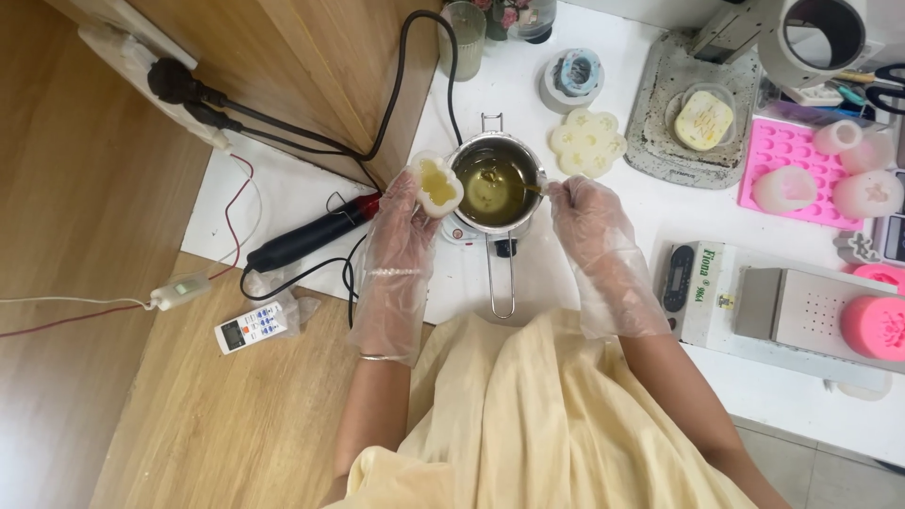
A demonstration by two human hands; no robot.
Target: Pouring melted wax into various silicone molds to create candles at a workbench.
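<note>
A small steel pot [468, 155] of yellow-green melted liquid sits on a little heater, its wire handle [502, 283] pointing toward me. My left hand [401, 226], in a clear plastic glove, holds a white mould [436, 186] with yellowish filling against the pot's left rim. In a matching glove, my right hand [589, 212] pinches a thin spoon-like tool [528, 188] whose tip dips into the liquid.
A white flower-shaped mould [587, 142] lies right of the pot. Farther right are a grey tray with a yellow block [702, 120], a pink mould tray [792, 155] and a white scale [782, 306]. At left lie a black heat tool [306, 240], cables and a remote [250, 327].
</note>
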